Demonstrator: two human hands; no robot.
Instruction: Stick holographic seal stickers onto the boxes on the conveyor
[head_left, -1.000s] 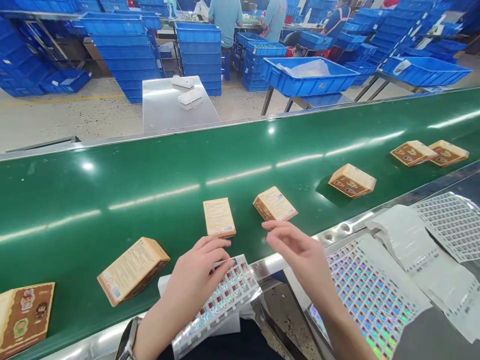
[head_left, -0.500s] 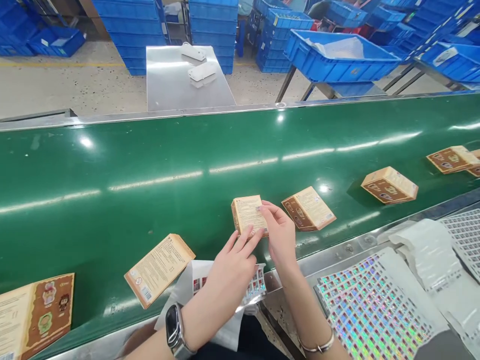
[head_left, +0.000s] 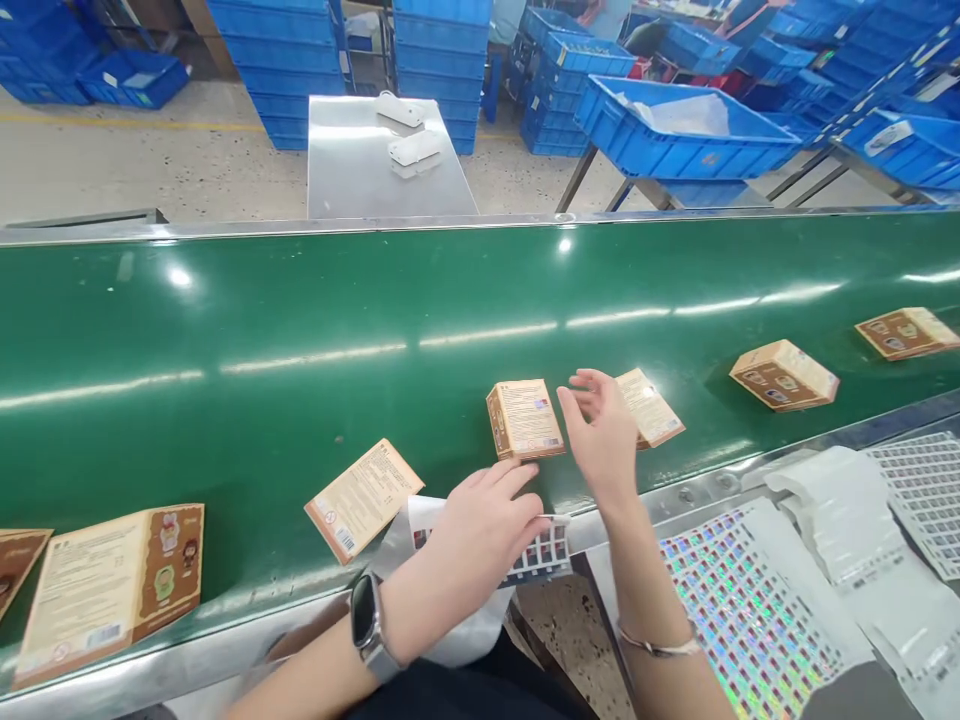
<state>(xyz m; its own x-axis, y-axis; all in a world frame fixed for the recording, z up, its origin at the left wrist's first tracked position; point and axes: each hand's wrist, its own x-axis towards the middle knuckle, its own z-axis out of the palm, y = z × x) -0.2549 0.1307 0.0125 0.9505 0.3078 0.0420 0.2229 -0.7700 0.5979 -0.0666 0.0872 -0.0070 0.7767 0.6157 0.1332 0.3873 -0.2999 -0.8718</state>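
A small brown and cream box rests on the green conveyor belt, with a small shiny sticker on its printed cream face. My left hand is just below that box, its fingers bent over a sticker sheet with white backing that hangs at the belt's near edge. The grip under the palm is partly hidden. To the right of the box, my right hand is lifted with thumb and fingers apart and nothing visible between them. It partly covers another box behind it.
On the belt's left lie a cream box and a larger-looking box. Farther right are two more boxes. Holographic sticker sheets lie at lower right. Beyond the belt stand a metal table and blue crates.
My right hand has come off the middle box and moved right, uncovering the sticker on its face. My left fingers have drawn back from the box. The boxes at left have shifted right.
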